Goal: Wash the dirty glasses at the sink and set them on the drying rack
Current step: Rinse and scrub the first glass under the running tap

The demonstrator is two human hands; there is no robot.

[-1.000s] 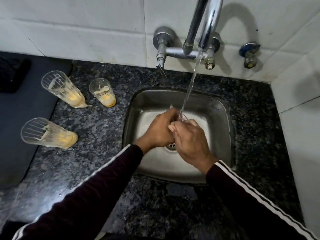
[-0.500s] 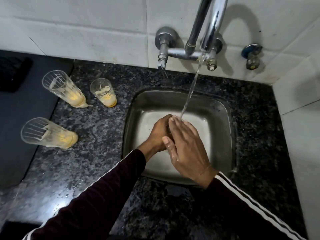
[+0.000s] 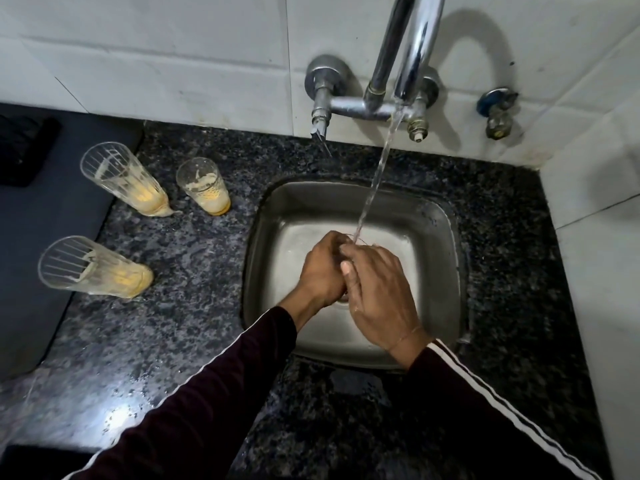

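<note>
- Both hands meet over the middle of the square stainless-steel sink (image 3: 266,271), under a thin stream of water (image 3: 375,178) falling from the chrome wall tap (image 3: 412,46).
- The left hand (image 3: 322,271) has its fingers curled round a clear glass (image 3: 362,240); only a thin arc of the glass's rim shows at the far side of the hands, where the stream lands.
- The right hand (image 3: 377,296) lies over the glass from the right, fingers bent at the rim and thumb against the left hand; whether it grips the glass or only rubs it cannot be told.
- Three dirty ribbed glasses with yellow residue stand on the black speckled granite counter (image 3: 194,341), left of the sink and well apart from the hands.
- The tall far-left glass (image 3: 124,180) and the short glass (image 3: 204,187) stand near each other at the far side.
- The near-left glass (image 3: 93,266) stands nearer the person, at the edge of a dark mat (image 3: 41,244).
- Dark sleeves (image 3: 194,403) with white stripes cover both forearms.
- A small blue-handled valve (image 3: 497,110) sits on the white tiled wall (image 3: 173,57), right of the tap.
</note>
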